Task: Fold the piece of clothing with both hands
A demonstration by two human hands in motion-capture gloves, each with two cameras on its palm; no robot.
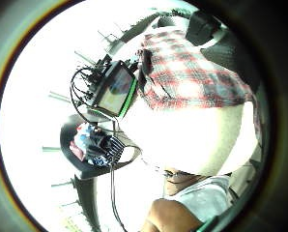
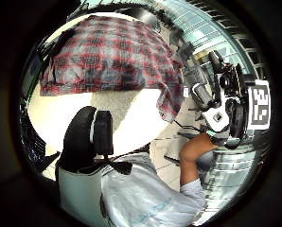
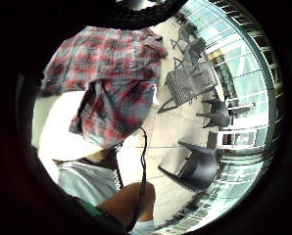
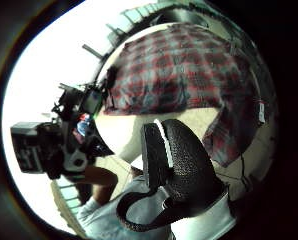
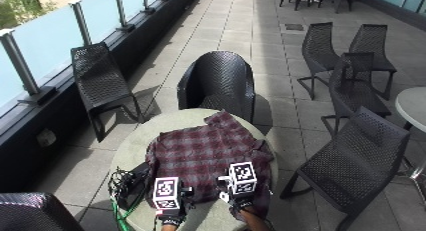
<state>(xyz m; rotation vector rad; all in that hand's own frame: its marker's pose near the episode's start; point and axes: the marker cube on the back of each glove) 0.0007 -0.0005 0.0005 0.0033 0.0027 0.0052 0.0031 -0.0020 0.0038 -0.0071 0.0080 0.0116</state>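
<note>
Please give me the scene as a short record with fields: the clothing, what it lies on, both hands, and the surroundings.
clothing: red and grey plaid shirt, spread out, not yet folded; one part hangs over the table's edge on the person's right
surface: round pale table
left hand: at the shirt's near edge; fingers hidden
right hand: at the shirt's near edge; fingers hidden
beside the shirt: black device with cables, on the table at the person's left
surroundings: black woven chairs on a tiled terrace

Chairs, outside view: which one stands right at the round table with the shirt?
The black woven chair at the round table's far edge, beyond the plaid shirt. The others stand apart: one by the glass railing, several off to the right.
</note>
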